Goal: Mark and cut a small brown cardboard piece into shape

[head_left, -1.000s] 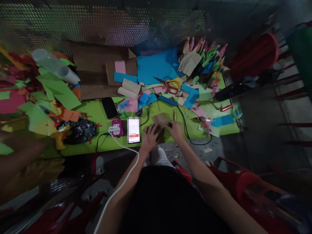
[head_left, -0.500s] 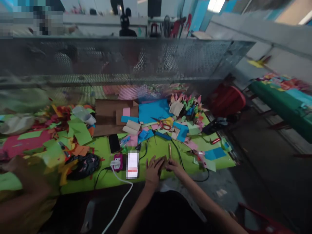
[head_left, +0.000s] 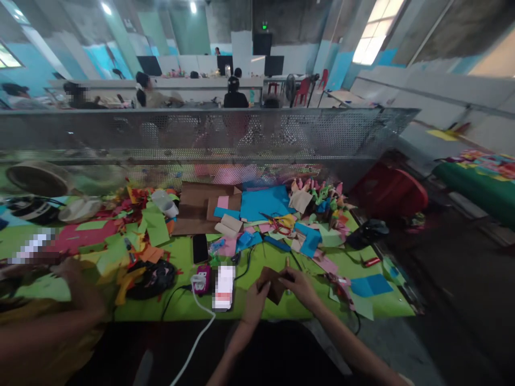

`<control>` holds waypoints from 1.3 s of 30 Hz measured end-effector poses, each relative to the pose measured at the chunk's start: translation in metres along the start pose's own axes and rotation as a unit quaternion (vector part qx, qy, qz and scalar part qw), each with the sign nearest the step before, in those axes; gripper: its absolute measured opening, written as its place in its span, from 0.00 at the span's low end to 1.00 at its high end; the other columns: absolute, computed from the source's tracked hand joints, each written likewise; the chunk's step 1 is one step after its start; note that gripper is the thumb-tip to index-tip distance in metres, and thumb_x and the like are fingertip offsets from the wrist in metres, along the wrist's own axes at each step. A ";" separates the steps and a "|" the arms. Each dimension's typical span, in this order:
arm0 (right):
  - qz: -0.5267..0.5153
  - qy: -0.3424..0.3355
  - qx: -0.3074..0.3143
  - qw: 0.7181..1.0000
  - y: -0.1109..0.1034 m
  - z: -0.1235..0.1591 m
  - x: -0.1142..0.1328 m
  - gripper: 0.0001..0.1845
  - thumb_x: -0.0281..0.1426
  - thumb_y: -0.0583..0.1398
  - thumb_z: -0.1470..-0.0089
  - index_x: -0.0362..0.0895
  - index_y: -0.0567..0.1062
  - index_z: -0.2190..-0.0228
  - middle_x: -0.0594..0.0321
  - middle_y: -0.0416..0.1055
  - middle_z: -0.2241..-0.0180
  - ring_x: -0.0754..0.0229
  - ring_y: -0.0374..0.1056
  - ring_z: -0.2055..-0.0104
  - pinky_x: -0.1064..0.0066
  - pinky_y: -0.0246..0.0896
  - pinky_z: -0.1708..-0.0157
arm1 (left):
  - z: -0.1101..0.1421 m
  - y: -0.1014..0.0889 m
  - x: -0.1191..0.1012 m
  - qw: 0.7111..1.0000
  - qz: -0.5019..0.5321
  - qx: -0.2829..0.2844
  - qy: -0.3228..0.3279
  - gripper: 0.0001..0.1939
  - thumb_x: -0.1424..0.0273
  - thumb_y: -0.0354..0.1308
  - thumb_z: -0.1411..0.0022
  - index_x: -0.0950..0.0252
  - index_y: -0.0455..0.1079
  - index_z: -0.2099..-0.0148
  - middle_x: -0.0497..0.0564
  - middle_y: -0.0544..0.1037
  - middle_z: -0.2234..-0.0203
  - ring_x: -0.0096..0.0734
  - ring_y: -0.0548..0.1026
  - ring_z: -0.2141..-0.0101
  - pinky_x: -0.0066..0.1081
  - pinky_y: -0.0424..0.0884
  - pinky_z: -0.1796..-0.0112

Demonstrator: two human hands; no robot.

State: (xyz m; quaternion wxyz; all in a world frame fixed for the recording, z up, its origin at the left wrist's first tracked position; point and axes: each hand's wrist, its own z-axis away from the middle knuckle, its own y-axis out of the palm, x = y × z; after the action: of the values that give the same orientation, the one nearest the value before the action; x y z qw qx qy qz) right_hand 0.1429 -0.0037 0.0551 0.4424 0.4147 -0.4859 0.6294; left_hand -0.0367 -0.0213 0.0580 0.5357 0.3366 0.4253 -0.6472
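A small brown piece of paper [head_left: 276, 288] is held up between my two hands over the front of the green-covered table. My left hand [head_left: 256, 292] pinches its left side, thumb on top. At its upper right edge, my right hand [head_left: 298, 287] grips it with thumb and fingers together. A thin tan stick-like item [head_left: 287, 262] lies partly hidden behind my right hand. Left of my hands rests a lit phone [head_left: 224, 287], beside a magenta power socket [head_left: 204, 279] with a white cable plugged in. A dark phone [head_left: 200, 249] lies just behind.
Scissors [head_left: 281, 225], blue paper [head_left: 265, 203], brown cardboard [head_left: 193, 206] and many coloured scraps cover the table. Folded paper pieces [head_left: 322, 195] cluster at the back right. A perforated metal screen [head_left: 249, 134] borders the far side. A co-worker's arm [head_left: 76, 289] reaches in at left.
The view has tilted up, showing more of the room. My hands, earlier low and close over the table, now hold the brown paper raised, its flat face visible.
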 end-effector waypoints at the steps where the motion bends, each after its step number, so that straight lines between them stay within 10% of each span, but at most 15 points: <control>1: -0.005 -0.002 -0.007 1.000 0.003 -0.001 0.001 0.13 0.42 0.64 0.55 0.45 0.76 0.74 0.63 0.73 0.76 0.57 0.67 0.71 0.65 0.59 0.68 | -0.001 -0.002 0.002 1.000 -0.008 -0.001 -0.002 0.10 0.61 0.61 0.45 0.62 0.77 0.66 0.53 0.85 0.66 0.47 0.81 0.59 0.38 0.74 0.56; 20: -0.013 -0.001 -0.042 0.999 -0.008 0.008 0.023 0.15 0.49 0.65 0.56 0.51 0.80 0.75 0.60 0.71 0.80 0.50 0.66 0.78 0.58 0.60 0.76 | 0.003 0.011 0.000 0.954 0.288 0.027 -0.084 0.21 0.56 0.72 0.60 0.58 0.79 0.63 0.59 0.84 0.58 0.59 0.79 0.50 0.52 0.73 0.48; 25: -0.006 0.035 -0.030 0.999 -0.017 0.011 0.024 0.19 0.51 0.62 0.52 0.49 0.80 0.72 0.61 0.75 0.74 0.54 0.69 0.71 0.61 0.67 0.68 | 0.008 0.019 -0.012 0.927 0.347 0.033 -0.136 0.22 0.61 0.75 0.61 0.64 0.78 0.63 0.57 0.84 0.63 0.50 0.81 0.56 0.47 0.75 0.50; 33: 0.022 -0.041 -0.117 0.992 -0.037 0.016 0.028 0.15 0.45 0.62 0.45 0.45 0.77 0.69 0.62 0.75 0.73 0.57 0.71 0.69 0.64 0.67 0.66 | 0.005 0.024 -0.020 0.907 0.395 0.027 -0.145 0.22 0.62 0.75 0.57 0.67 0.77 0.60 0.56 0.83 0.64 0.40 0.81 0.61 0.36 0.76 0.59; 39: 0.153 -0.192 -0.066 0.967 -0.044 0.021 0.038 0.09 0.36 0.63 0.44 0.51 0.82 0.61 0.54 0.73 0.49 0.48 0.67 0.43 0.52 0.63 0.44 | 0.000 0.023 -0.021 0.901 0.404 0.031 -0.157 0.23 0.62 0.75 0.59 0.66 0.76 0.61 0.52 0.83 0.67 0.36 0.80 0.62 0.33 0.74 0.60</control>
State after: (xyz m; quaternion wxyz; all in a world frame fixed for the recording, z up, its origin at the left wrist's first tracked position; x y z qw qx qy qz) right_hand 0.1769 -0.0121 0.1060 0.2657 0.4189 -0.6597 0.5645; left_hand -0.0104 -0.0142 0.0722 0.8003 0.3898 0.1430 -0.4325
